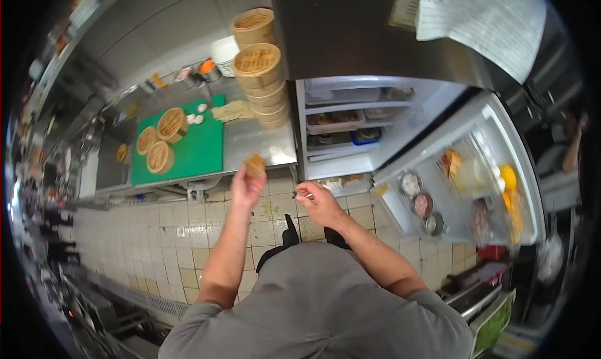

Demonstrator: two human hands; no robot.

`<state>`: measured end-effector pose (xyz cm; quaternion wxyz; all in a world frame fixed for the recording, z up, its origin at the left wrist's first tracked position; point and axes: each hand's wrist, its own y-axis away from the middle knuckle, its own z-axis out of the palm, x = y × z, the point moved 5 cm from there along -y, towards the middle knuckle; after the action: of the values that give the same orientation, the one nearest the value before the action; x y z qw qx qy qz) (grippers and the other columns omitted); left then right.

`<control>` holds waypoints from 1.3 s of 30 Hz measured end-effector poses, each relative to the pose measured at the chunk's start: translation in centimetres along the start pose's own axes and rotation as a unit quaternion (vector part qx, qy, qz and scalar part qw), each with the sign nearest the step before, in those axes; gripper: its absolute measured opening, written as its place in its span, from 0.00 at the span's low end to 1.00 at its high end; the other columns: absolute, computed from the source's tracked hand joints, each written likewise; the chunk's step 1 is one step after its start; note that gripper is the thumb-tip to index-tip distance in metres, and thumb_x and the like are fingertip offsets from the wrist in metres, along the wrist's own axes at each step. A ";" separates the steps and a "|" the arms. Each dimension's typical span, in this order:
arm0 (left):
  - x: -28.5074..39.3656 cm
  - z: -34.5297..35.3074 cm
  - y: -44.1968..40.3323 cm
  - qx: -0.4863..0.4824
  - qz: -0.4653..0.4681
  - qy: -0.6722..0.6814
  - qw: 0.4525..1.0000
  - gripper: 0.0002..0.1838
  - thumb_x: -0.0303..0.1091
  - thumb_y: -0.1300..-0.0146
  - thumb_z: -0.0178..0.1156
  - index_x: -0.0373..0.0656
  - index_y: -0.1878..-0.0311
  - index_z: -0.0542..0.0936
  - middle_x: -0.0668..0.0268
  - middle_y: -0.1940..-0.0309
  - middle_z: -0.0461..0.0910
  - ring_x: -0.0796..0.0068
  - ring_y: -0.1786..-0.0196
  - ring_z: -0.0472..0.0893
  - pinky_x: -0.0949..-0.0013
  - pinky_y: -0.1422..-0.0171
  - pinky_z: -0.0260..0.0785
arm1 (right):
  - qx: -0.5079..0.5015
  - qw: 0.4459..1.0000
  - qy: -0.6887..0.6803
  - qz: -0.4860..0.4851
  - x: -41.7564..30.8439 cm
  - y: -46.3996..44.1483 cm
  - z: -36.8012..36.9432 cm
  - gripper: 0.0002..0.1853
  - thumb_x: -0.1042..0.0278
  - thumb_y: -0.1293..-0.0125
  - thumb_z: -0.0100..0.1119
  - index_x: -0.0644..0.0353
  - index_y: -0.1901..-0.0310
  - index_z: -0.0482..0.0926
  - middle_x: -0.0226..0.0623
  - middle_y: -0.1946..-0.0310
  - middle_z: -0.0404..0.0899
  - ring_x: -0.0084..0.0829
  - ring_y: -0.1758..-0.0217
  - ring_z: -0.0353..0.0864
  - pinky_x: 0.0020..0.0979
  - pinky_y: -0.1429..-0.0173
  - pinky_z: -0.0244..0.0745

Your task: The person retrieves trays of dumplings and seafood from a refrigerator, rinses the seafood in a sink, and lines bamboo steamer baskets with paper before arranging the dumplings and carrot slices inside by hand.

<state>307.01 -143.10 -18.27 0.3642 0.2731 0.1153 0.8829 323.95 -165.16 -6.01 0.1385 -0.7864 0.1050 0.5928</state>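
My left hand (247, 188) is closed on a small yellow-brown piece (255, 163), blurred, held up near the front edge of the steel counter (269, 140). Its kind I cannot make out. To the right, in front of the open fridge (338, 165), my right hand (318, 203) has its fingers pinched together. Something small and pale with a dark end shows at those fingertips, too small to name. Beyond my left hand, bamboo steamer baskets (161, 157) sit on a green cutting board (203, 146), beside several small white pieces (198, 118).
A tall stack of bamboo steamers (258, 74) stands by the fridge, with white plates (224, 53) behind and a pale cloth-like item (233, 111) before it. The open fridge door (501, 146) juts out on my right, its shelves holding containers. Tiled floor (181, 234) lies below.
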 end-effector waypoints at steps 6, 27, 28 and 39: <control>2.5 0.0 -3.6 0.084 0.080 -0.172 0.978 0.30 0.56 0.26 0.64 0.55 0.28 0.73 0.68 0.37 0.81 0.63 0.35 0.81 0.54 0.39 0.77 | 0.025 0.964 0.240 0.116 11.4 10.3 -6.2 0.15 0.60 0.27 0.65 0.64 0.50 0.83 0.46 0.57 0.86 0.44 0.53 0.87 0.40 0.46 0.82; -4.4 34.1 13.1 -0.538 0.003 -0.097 0.837 0.33 0.59 0.17 0.46 0.42 0.24 0.71 0.56 0.30 0.79 0.57 0.28 0.77 0.50 0.26 0.69 | -0.078 0.774 -0.557 -0.290 -23.5 -0.7 -16.3 0.24 0.46 0.23 0.53 0.48 0.35 0.82 0.40 0.29 0.76 0.41 0.24 0.68 0.54 0.22 0.60; -5.0 31.9 11.7 -0.572 -0.014 -0.138 0.808 0.34 0.58 0.17 0.48 0.40 0.23 0.70 0.55 0.30 0.78 0.58 0.28 0.77 0.51 0.26 0.69 | -0.036 0.778 -0.556 -0.291 -23.6 2.6 -16.2 0.25 0.45 0.23 0.52 0.47 0.33 0.81 0.39 0.26 0.74 0.41 0.23 0.67 0.54 0.22 0.60; -0.4 25.1 13.1 -0.524 -0.048 -0.374 0.764 0.30 0.30 0.22 0.60 0.38 0.20 0.67 0.54 0.29 0.77 0.68 0.32 0.80 0.62 0.27 0.73 | 0.376 0.717 -0.449 -0.379 -15.7 39.5 -35.2 0.39 0.37 0.20 0.52 0.73 0.31 0.69 0.32 0.66 0.61 0.26 0.70 0.54 0.33 0.61 0.60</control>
<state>313.85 -152.60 7.49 0.5067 0.3423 -0.4970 0.6156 338.39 -214.32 14.54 0.6670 -0.2853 -0.0624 0.6855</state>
